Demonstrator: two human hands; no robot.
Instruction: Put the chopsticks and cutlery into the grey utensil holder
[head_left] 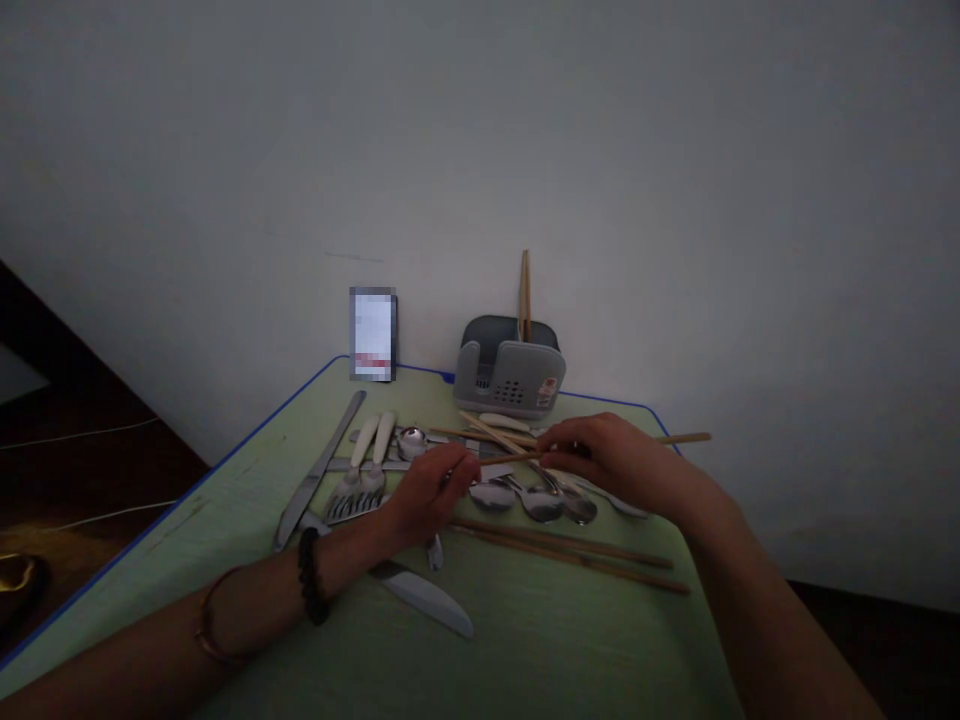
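My left hand (441, 485) is closed in a pinch at the near-left end of a wooden chopstick (510, 459). Over the cutlery pile, my right hand (607, 455) grips the same stick, its thicker end sticking out to the right. Below the hands lie several metal spoons (541, 503), partly overlapping. Two white-handled forks (373, 478) rest to the left of my left hand. Nearer to me are two more chopsticks (577, 552), side by side. Other chopsticks (499, 432) cross the pile just behind my hands.
A grey cutlery holder (525, 375) stands against the wall with chopsticks (525, 290) upright in its right part. A phone (373, 335) leans at the back left. Table knives (319, 470) lie at the left, and another knife (427, 598) lies nearer. The green table (375, 670) has blue edging.
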